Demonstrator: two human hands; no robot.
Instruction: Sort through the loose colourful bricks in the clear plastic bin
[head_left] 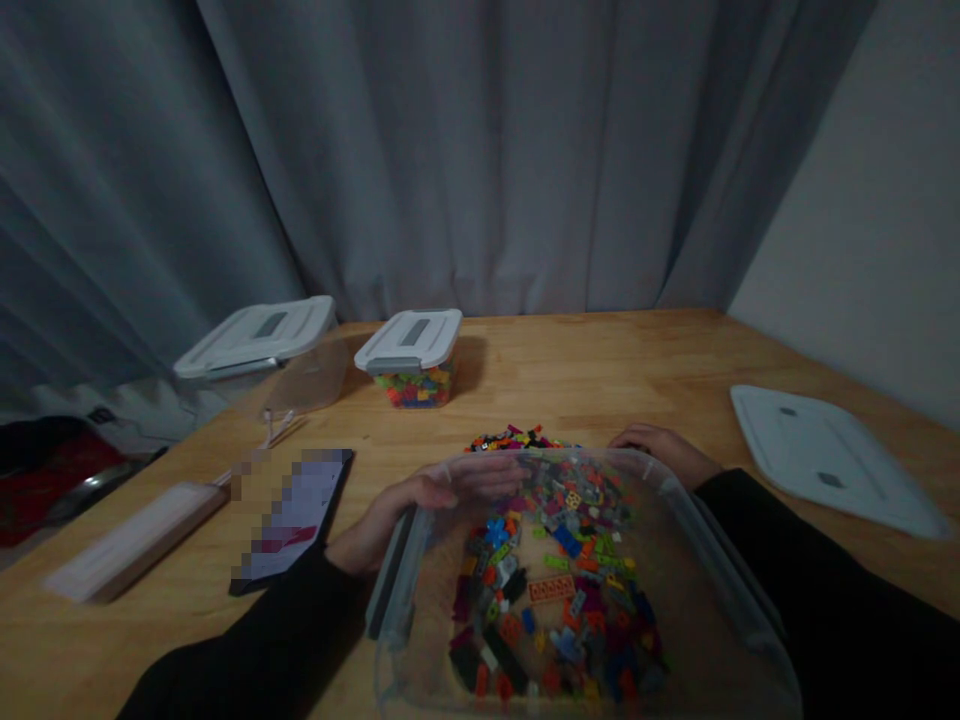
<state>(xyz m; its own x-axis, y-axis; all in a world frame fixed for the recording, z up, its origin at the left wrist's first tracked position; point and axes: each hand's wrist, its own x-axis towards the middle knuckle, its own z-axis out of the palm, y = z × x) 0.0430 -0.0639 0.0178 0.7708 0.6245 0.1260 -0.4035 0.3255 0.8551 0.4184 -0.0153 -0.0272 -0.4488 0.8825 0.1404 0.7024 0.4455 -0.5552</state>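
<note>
A large clear plastic storage bin [705, 620], without a lid, fills the near middle of the table. Colourful toy building bricks [551, 590] lie loose across its bottom, thinning out to bare patches. My left hand [420, 500] grips the far left corner, thumb at the rim and fingers along the outside of the far wall. At the far right corner, my right hand [664, 448] holds the bin from outside, its fingers partly hidden. Just beyond the far wall, a pile of bricks [517, 438] rests on the table.
A lidded box of bricks [420, 385] and a larger lidded clear box [315, 370] stand at the back left. A phone [300, 520] and a long pale case [142, 540] lie to the left. On the right lies a white lid [832, 455]. Grey curtains hang behind.
</note>
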